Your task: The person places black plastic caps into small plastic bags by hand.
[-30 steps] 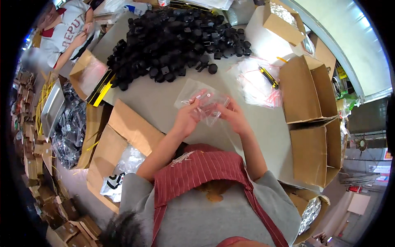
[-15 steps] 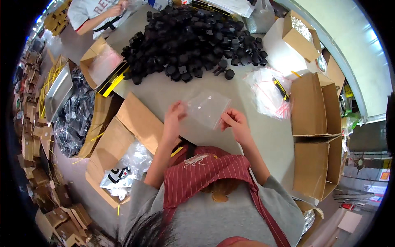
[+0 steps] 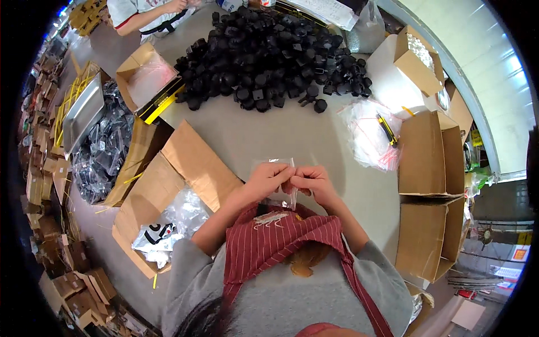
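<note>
Head view: left and right fingers [image 3: 278,173] [image 3: 307,177] pinch a clear bag [image 3: 293,197]; white packet [image 3: 147,240] seems lettered.

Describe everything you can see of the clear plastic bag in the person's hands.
The clear plastic bag looks thin, glossy and see-through, with bright glints along its edge. The left hand and right hand pinch it at its right side, their fingertips close together. It shows above and below the fingers, near the striped red apron. The hands hide its middle; whether it is open, I cannot tell.

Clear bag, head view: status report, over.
Left hand and right hand close together, pinching clear bag. Black parts pile beyond, apart from both hands.
</note>
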`<state>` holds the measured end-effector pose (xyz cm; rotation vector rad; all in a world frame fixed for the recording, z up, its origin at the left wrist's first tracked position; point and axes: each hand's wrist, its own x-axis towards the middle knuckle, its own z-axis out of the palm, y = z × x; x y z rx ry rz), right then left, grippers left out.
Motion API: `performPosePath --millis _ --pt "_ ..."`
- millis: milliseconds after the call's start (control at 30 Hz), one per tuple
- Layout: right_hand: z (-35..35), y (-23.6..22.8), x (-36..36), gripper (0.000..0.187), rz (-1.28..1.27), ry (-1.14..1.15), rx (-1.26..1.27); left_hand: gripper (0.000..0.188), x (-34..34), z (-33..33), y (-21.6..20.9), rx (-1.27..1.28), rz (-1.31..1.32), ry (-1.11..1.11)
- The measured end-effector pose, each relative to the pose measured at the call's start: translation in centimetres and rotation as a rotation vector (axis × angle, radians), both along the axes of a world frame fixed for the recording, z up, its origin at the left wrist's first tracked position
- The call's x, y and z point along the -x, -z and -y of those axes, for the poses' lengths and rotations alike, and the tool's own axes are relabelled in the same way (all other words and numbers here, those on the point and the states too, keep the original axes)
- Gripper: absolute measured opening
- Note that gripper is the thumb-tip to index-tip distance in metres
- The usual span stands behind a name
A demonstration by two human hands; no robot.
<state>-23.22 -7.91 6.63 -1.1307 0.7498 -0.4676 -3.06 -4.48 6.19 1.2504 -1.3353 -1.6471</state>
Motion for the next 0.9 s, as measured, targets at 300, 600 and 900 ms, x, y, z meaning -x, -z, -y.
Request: performPosePath --millis 300,600,900 --pt "0.3 3.2 1.4 0.012 -0.356 0.267 0.608 0.012 1.4 -0.5 1.4 0.543 0.415 -0.319" --pt "2.5 2.9 -2.6 0.040 -0.493 0.171 1.191 0.023 2.6 1.3 1.8 0.763 0.881 -0.340" --pt "10.0 4.6 -2.7 0.052 -0.316 0.189 0.661 0.022 -1.3 2.6 3.7 0.530 0.975 -0.531"
